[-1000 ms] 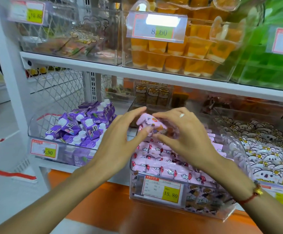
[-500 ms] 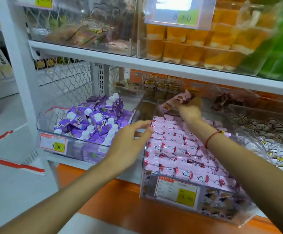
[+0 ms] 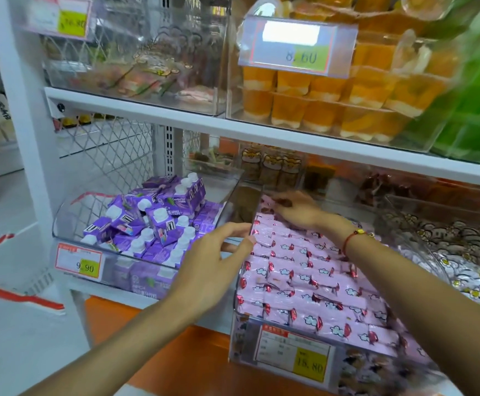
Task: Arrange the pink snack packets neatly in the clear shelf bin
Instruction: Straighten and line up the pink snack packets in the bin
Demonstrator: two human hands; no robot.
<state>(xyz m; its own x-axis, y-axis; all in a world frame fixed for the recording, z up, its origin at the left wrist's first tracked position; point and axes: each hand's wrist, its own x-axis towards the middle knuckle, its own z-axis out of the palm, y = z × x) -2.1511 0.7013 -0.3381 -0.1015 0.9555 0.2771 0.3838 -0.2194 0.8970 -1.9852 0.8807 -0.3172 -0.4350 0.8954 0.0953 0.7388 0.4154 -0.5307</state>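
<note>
I am reaching my right hand (image 3: 296,211) to the back of the clear shelf bin (image 3: 261,350), fingers curled down onto a pink packet (image 3: 270,202) lying at the far end; whether I am pinching it or only pressing it, I cannot tell. My left hand (image 3: 213,261) is resting at the bin's left wall, fingers loosely spread, fingertips touching the rim and holding nothing. The pink snack packets (image 3: 313,284) are lying in rows, filling the bin from front to back. Just beside it on the left, another clear bin (image 3: 70,224) is holding a heap of purple drink cartons (image 3: 153,221).
</note>
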